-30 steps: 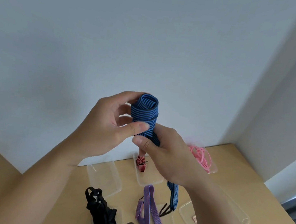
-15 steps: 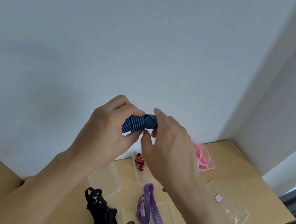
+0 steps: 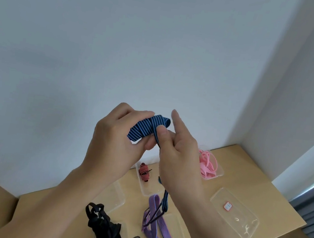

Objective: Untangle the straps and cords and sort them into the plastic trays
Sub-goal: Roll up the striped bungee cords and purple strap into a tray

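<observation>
head view: left hand (image 3: 113,139) grips the rolled blue striped strap (image 3: 147,126), held up above the table. right hand (image 3: 179,157) pinches its hanging tail, index finger straight. done, i'd say: red strap (image 3: 143,172) and pink cords (image 3: 207,164), each in a far tray. left: the blue one, plus the purple strap (image 3: 156,236) and black strap (image 3: 102,225) lying near.

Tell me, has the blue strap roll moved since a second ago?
Yes. The blue strap roll tipped from upright to sideways, staying above the red strap.

Bare room, wooden table (image 3: 249,171) (white walls (image 3: 101,51))
</observation>
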The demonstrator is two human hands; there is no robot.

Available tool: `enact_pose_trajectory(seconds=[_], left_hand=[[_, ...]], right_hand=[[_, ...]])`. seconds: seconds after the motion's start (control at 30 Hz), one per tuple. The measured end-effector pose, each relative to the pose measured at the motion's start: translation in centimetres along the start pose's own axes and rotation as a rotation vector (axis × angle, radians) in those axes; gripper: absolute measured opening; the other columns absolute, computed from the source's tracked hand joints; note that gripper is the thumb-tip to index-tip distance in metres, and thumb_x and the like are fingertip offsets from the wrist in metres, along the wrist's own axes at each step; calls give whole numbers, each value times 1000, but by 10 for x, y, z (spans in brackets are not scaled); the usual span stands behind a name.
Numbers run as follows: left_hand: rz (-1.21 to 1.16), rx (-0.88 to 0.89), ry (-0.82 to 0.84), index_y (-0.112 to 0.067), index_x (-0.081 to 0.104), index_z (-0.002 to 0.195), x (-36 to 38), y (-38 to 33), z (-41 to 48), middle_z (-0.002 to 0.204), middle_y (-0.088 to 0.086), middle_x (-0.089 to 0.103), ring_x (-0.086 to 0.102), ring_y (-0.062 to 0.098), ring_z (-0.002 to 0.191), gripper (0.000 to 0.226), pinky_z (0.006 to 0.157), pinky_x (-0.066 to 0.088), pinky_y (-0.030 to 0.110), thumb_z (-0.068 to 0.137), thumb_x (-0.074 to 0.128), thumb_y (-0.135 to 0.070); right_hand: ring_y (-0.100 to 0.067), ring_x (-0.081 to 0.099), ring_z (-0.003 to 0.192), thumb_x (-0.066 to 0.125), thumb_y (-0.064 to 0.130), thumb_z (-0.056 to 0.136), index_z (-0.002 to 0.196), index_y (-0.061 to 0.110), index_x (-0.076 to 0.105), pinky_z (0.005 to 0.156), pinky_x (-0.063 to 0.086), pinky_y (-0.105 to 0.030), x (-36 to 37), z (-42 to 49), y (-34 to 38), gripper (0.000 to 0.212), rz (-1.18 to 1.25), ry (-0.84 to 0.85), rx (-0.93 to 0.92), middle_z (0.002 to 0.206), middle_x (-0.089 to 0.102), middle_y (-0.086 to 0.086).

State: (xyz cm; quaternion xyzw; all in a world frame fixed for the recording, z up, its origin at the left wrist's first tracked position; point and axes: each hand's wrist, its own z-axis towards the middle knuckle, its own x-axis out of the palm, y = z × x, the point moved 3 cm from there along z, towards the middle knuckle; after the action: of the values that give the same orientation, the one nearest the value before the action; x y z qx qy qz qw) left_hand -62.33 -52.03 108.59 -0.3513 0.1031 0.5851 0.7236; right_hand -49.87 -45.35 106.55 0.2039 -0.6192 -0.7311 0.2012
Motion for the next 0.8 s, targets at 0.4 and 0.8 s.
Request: enact_pose_trajectory(seconds=[0.4, 0.8], left_hand=[[-833, -767, 381, -16, 71, 121, 15, 13, -9, 112, 9, 75, 72, 24, 106, 30, 92, 59, 42, 92, 66, -18], [-1188, -1016, 534, -5, 60, 127, 14, 20, -11, 106, 14, 71, 68, 25, 83, 43, 61, 54, 35, 85, 62, -11]], right_hand=[[-11, 40, 42, 59, 24, 100, 104, 27, 72, 44, 36, -18, -15, 18, -14, 14, 90, 180, 5, 54, 57, -2], [-15, 39, 47, 74, 43, 86, 82, 24, 73, 49, 33, -30, -19, 28, -20, 19, -124, 193, 54, 52, 51, -4]])
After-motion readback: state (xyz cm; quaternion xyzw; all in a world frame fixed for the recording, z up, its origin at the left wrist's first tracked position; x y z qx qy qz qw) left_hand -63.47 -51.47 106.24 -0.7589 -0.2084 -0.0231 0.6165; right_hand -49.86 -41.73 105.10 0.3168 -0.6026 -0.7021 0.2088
